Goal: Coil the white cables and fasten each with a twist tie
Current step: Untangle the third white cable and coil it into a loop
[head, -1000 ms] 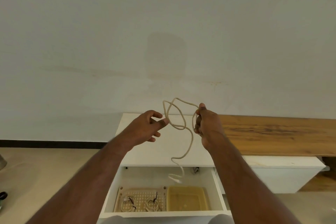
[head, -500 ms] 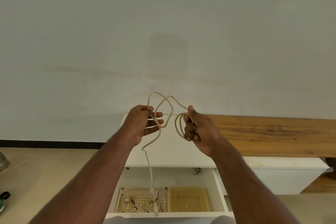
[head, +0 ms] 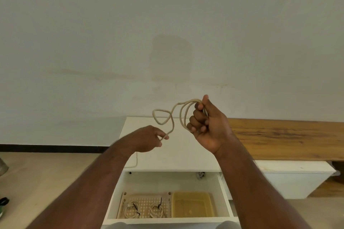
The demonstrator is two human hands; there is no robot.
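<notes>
My right hand (head: 206, 126) is raised in front of the wall and grips a bundle of loops of the white cable (head: 183, 115). From the bundle the cable runs left through a small loose loop and down to my left hand (head: 147, 138), which pinches it lower down. The cable's free end trails under my left forearm over the white cabinet top (head: 176, 154). In the open drawer below, two coiled cables (head: 132, 211) (head: 157, 210) bound with black twist ties lie in a perforated tray (head: 145, 204).
A yellow lidded plastic box (head: 192, 207) sits next to the tray in the white drawer (head: 226, 197). A wooden bench top (head: 288, 135) extends right along the wall. Beige floor lies to the left, with small objects at the left edge.
My right hand rose and now holds more loops. My left hand dropped lower and slid down the cable, and the hanging tail no longer dangles over the drawer.
</notes>
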